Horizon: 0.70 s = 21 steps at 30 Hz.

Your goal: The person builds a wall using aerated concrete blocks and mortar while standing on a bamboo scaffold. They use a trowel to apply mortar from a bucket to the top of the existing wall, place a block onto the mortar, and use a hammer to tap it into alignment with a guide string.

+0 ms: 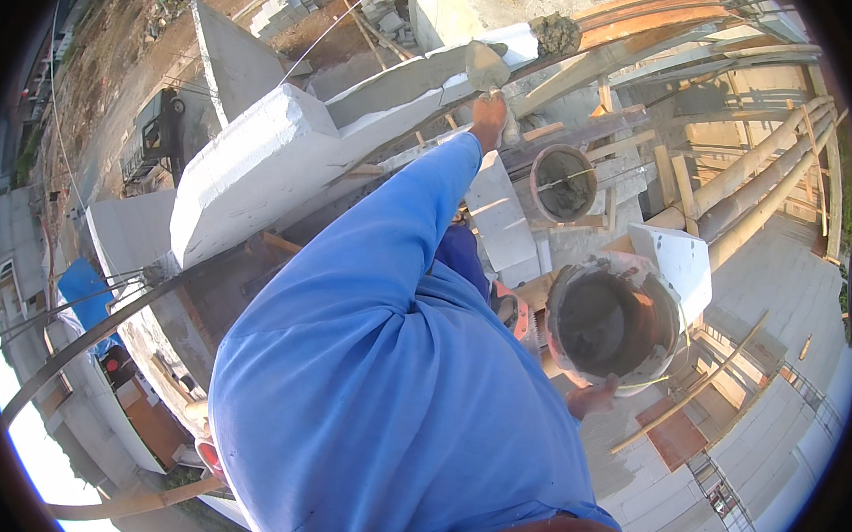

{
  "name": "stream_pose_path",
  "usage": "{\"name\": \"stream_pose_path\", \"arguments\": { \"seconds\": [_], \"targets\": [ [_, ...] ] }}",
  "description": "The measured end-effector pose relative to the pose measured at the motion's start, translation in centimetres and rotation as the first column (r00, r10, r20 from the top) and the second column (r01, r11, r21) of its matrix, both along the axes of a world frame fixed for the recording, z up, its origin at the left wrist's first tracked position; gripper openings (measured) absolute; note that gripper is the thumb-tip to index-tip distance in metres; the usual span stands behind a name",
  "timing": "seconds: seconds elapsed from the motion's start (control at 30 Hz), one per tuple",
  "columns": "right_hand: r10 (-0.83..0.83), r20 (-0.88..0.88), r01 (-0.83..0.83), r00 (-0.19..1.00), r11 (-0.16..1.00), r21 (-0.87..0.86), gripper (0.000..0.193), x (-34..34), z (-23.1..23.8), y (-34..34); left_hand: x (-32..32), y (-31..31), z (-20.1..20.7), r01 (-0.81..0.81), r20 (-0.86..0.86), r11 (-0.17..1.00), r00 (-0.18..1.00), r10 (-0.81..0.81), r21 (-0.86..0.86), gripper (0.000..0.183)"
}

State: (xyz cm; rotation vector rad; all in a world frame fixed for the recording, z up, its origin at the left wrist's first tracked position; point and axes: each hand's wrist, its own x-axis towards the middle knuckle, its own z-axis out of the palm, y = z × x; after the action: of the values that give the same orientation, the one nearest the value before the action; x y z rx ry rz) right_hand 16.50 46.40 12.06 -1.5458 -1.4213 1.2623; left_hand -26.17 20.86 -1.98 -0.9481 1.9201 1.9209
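Note:
My left arm, in a blue sleeve, reaches far forward. My left hand is closed around a trowel whose grey, mortar-smeared blade lies over the top of a white block wall. Just right of the blade sits a lump of wet mortar. Low on the right, my right hand grips the near edge of a large bucket, partly hidden by my sleeve. Grey mortar lies inside it. Beyond stands a second, smaller bucket, also with mortar.
A white block stands against the large bucket. Thick bamboo poles and timber boards fill the right side. A drop lies beyond the wall, with a parked vehicle on the ground below. Cables cross the left.

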Motion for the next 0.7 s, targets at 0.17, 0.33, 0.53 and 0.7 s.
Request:
{"name": "stream_pose_path", "arguments": {
  "seconds": [0.17,0.33,0.53,0.7],
  "targets": [
    [-0.026,-0.002,0.025,1.0,0.992,-0.128,0.049,-1.9,3.7,-3.2,-3.8,3.3,-4.2,0.174,-0.117,0.965,0.973,-0.199,-0.197,0.037],
    [0.02,0.027,-0.022,0.999,0.999,0.046,0.045,0.3,0.2,-0.8,-2.6,2.6,-6.5,0.254,-0.095,0.891,0.946,-0.309,-0.377,0.036],
    [-0.014,-0.043,0.012,0.999,0.999,-0.051,0.047,-1.7,1.8,-1.6,7.8,-5.9,-5.6,0.602,0.301,0.654,0.797,-0.523,-0.458,0.041],
    [0.056,-0.158,-0.061,0.986,0.998,-0.024,0.043,-1.0,2.0,-1.1,10.6,-10.4,1.9,0.768,0.348,0.276,0.538,-0.767,-0.578,0.035]
  ]
}}
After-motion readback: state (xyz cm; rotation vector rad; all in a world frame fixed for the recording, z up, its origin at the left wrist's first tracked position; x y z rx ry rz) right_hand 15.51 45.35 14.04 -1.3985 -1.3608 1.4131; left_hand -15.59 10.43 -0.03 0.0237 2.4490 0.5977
